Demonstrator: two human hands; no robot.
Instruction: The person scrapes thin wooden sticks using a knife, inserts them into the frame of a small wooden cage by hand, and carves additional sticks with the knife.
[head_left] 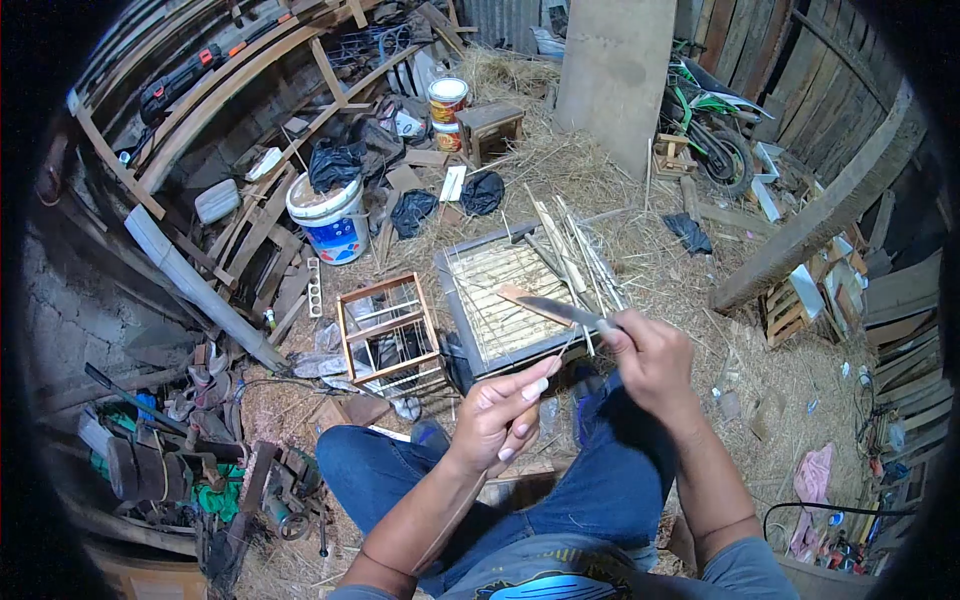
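Observation:
My right hand (650, 360) is closed round the handle of a knife (555, 308), whose blade points to the upper left over a slatted panel. My left hand (503, 412) is closed, thumb and fingers pinching a thin stick (566, 350) just below the blade. Beneath the knife lies the dark-framed panel (475, 300) with pale slats. Long split sticks (562, 245) rest across its upper right part. A small wooden frame (378, 328) with thin bars stands left of the panel.
A white bucket (335, 235) with a black bag stands at the upper left, near a small stool (490, 125). A slanted post (820, 220) rises on the right, before a motorbike (715, 140). Straw covers the floor. Tools and a vise (292, 520) are at the lower left.

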